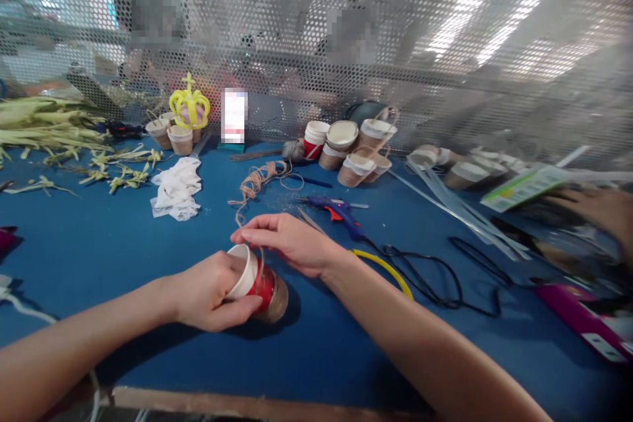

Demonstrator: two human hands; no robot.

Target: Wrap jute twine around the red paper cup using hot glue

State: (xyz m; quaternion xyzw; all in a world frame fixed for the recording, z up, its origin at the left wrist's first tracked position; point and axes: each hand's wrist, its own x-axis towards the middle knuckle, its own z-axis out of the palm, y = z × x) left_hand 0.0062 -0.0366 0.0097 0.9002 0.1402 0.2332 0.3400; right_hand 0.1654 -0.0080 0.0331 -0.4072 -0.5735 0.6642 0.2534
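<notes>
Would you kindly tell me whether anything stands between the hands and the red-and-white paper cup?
Nothing visible does: the left hand grips the red-and-white paper cup, and the right hand rests at its rim, pinching thin tan twine.

The left hand (212, 290) hides much of the paper cup (262, 285). The twine (254, 179) is too thin to follow where it passes beneath the right hand (291, 241). A co-worker's hand (601, 211) is cut off at the right edge, and everything behind the mesh screen (445, 46) is a blur.

Blue table (123, 244) is carrying craft clutter. Glue gun (340, 208), white cloth (177, 190), twine (257, 179) and paper cups (343, 136) are lying on it.
</notes>
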